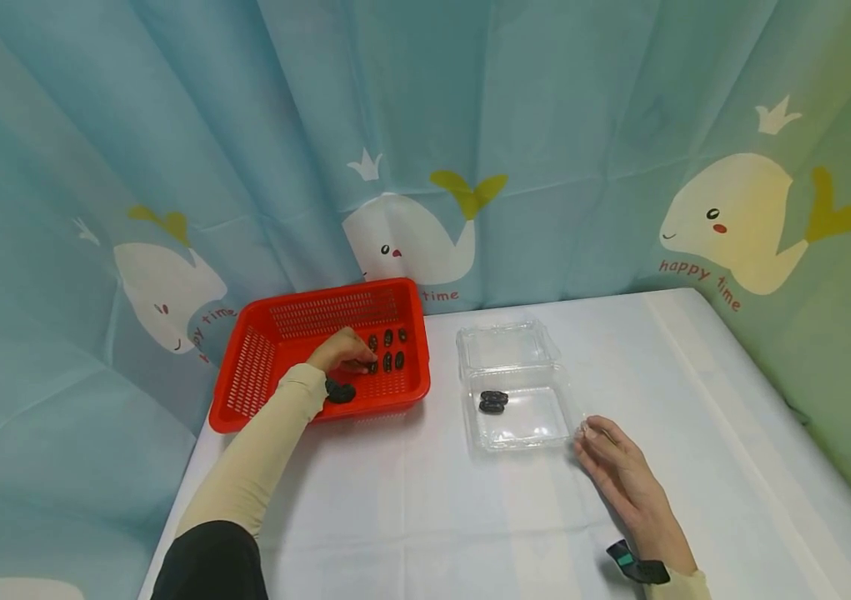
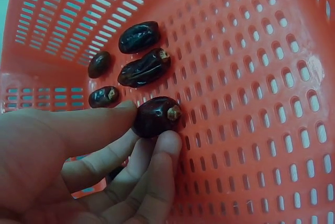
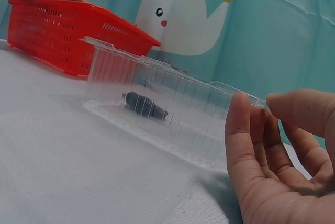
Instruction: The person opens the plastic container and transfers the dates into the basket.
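My left hand [image 1: 341, 352] reaches into the red plastic basket [image 1: 260, 310]. Between thumb and fingers it pinches a dark, glossy date [image 2: 156, 117], its pale stem end facing outward in the left wrist view. Several other dates [image 2: 144, 68] lie on the slotted basket floor beside it, some partly behind the fingers. On the right, a clear plastic box [image 1: 538, 421] stands with its lid [image 1: 503, 346] folded back. Dark dates [image 1: 493, 402] lie together at the box's left side. My right hand [image 1: 623, 477] pinches the box's rim at its near right corner between thumb and fingers.
Both containers stand on a white-covered table [image 1: 463, 517], the basket left of the box. A blue curtain [image 1: 560, 100] with whale prints hangs behind the table and along its sides.
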A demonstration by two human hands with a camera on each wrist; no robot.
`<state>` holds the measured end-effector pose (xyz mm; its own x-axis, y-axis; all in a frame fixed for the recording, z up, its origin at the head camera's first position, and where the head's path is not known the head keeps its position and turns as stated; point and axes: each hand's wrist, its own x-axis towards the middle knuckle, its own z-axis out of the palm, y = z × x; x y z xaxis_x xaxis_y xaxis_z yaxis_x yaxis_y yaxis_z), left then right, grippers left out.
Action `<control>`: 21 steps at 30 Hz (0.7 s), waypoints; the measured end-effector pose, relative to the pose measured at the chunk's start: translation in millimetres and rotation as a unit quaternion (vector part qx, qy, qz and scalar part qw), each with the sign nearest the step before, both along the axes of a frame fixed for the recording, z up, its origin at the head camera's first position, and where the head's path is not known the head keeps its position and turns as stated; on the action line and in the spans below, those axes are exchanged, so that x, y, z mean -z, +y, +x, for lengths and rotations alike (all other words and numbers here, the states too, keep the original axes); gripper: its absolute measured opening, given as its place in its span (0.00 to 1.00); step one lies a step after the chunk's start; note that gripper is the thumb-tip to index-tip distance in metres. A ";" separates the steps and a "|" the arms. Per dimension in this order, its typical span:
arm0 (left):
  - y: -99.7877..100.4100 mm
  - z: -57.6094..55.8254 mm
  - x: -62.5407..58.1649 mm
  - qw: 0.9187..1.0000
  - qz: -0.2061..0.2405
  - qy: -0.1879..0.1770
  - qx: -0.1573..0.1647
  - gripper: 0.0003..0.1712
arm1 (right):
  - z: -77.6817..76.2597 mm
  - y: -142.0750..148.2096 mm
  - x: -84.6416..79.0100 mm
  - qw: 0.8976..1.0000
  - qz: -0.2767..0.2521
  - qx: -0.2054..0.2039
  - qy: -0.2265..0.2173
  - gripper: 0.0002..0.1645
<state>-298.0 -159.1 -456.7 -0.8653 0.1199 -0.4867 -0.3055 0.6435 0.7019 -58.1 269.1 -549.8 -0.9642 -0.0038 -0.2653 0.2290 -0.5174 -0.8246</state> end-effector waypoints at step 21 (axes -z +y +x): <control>-13.3 9.9 -27.2 0.994 -0.031 -0.035 0.099 0.19 | 0.1 -1.3 0.1 1.000 -0.009 0.000 0.017 0.12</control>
